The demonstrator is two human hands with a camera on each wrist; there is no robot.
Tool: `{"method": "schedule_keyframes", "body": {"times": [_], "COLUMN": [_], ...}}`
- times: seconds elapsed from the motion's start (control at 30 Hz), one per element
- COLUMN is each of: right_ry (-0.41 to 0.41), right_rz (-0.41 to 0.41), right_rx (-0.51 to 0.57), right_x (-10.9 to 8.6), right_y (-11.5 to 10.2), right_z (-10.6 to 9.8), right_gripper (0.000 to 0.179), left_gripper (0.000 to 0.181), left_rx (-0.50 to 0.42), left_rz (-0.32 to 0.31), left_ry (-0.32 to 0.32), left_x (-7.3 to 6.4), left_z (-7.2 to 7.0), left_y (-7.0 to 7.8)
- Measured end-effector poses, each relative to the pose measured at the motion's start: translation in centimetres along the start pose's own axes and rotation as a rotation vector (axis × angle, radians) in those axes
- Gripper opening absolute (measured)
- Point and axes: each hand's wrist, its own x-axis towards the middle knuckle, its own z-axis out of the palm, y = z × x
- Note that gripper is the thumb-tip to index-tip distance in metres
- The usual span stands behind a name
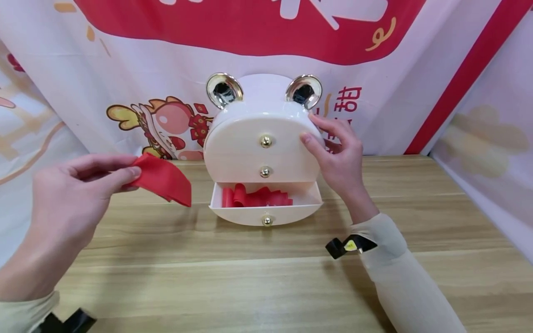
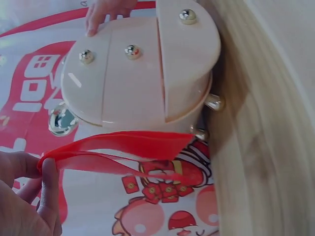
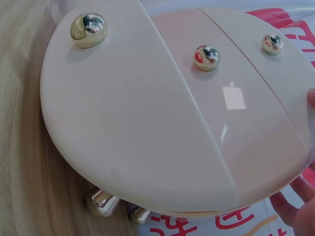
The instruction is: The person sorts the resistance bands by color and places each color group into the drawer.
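My left hand (image 1: 77, 201) pinches one end of a folded red band (image 1: 164, 178) between thumb and fingers. Its loose layers hang out to the right, as the left wrist view also shows. A white rounded drawer box (image 1: 237, 152) with two gold-rimmed, eye-like knobs on top stands on the table. The bottom drawer (image 1: 239, 216) is pulled out, and rolled red pieces (image 1: 266, 198) lie inside. With thumb and fingers, my right hand (image 1: 343, 155) grips the box's upper right side. In the right wrist view, only parts of this hand's fingers (image 3: 290, 211) show.
The wooden table (image 1: 258, 282) stretches in front of the box. Right behind it hangs a white and red printed cloth (image 1: 166, 64). Small gold feet (image 3: 101, 201) carry the box. Gold round knobs (image 1: 265, 141) sit on the drawer fronts.
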Motion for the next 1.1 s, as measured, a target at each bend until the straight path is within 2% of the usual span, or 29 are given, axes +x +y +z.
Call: {"method": "schedule_keyframes", "body": {"times": [0.17, 0.37, 0.47, 0.7, 0.87, 1.0, 1.1], "right_ry": [0.001, 0.000, 0.000, -0.001, -0.004, -0.006, -0.005], "right_rz": [0.001, 0.001, -0.003, -0.001, 0.000, 0.004, 0.005], "right_rx": [0.004, 0.005, 0.004, 0.004, 0.008, 0.009, 0.013], "right_x": [0.0, 0.0, 0.1, 0.0, 0.0, -0.1, -0.1], "right_y": [0.0, -0.1, -0.1, -0.1, -0.1, -0.1, 0.0], "right_z": [0.0, 0.0, 0.0, 0.1, 0.1, 0.1, 0.0], "right_gripper": [0.040, 0.040, 0.040, 0.040, 0.040, 0.040, 0.040], "left_gripper": [0.039, 0.043, 0.044, 0.035, 0.026, 0.024, 0.024], "left_rx": [-0.066, -0.293, -0.372, -0.395, -0.459, -0.430, -0.374], "left_rz": [0.042, 0.120, 0.142, 0.158, 0.175, 0.186, 0.184], "left_ry": [-0.002, -0.026, -0.054, -0.082, -0.159, -0.218, -0.250], "left_x": [-0.1, -0.2, -0.3, -1.7, -2.5, -2.9, -3.1], "left_z": [0.7, 1.8, 2.7, 6.1, 8.2, 9.6, 10.9], "left_y": [1.5, 2.9, 3.6, 5.0, 5.7, 6.6, 7.1]}}
